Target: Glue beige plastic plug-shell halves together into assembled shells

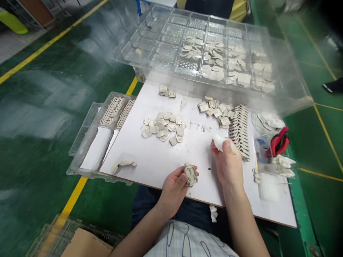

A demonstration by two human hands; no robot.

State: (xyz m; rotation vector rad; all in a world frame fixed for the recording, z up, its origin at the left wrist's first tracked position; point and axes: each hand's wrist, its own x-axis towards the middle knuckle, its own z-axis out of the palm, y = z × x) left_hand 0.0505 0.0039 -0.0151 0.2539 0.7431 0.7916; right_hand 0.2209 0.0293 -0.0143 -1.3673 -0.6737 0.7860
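My left hand (175, 187) is closed around the edge of a beige plastic part (191, 175), its recessed, slotted side facing up near the board's front edge. In my right hand (229, 162) a soft white wad (220, 142) is pinched between thumb and fingers; I cannot tell if it is cloth or foam. Beyond my hands lies a loose pile of small rounded beige pieces (163, 125). Past my right hand are a heap of squarish beige parts (214, 110) and a neat stacked row of beige parts (239, 132). One curved beige part (123, 165) rests alone at the left.
A clear compartment tray (150, 53) of beige parts overhangs the white board's (150, 175) far side. Left of the board is a clear tray (73, 166) with stacked parts. At right are a clear box (261, 160) with red-handled pliers (278, 142) and a white pad (269, 187).
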